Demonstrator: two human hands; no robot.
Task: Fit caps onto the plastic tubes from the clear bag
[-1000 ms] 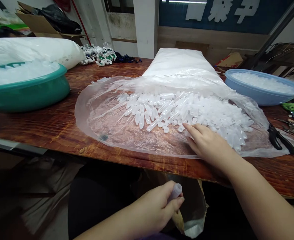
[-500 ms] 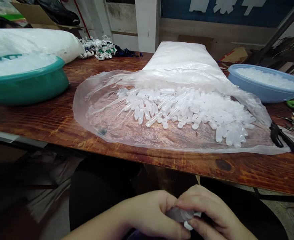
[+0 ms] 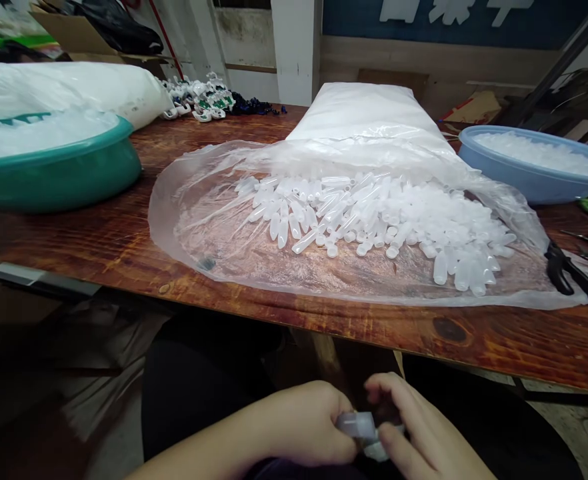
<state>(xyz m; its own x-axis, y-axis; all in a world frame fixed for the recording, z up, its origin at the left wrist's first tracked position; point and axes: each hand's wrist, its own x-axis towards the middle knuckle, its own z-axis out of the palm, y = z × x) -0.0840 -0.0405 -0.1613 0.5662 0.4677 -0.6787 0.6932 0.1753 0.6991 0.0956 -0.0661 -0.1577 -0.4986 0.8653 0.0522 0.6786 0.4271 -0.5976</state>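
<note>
Low in front of the table, above my lap, both my hands work close together. My left hand is closed around a small translucent plastic tube, whose open-looking end points right. My right hand has its upper fingers lifted and apart. Against its thumb lies another whitish translucent plastic piece, partly hidden, which seems held in that hand. Across the table edge, many similar translucent pointed tubes lie heaped on the mouth of a clear plastic bag.
A stuffed white bag lies behind the heap. Filled basins flank it: a green one left, a blue one right. Black-handled pliers rest on the bag's right edge. The wooden table's front edge stands before my hands.
My right hand's upper fingers have lifted away from the tube in my left hand. My left hand has drawn slightly left, and a gap now shows between the hands.
</note>
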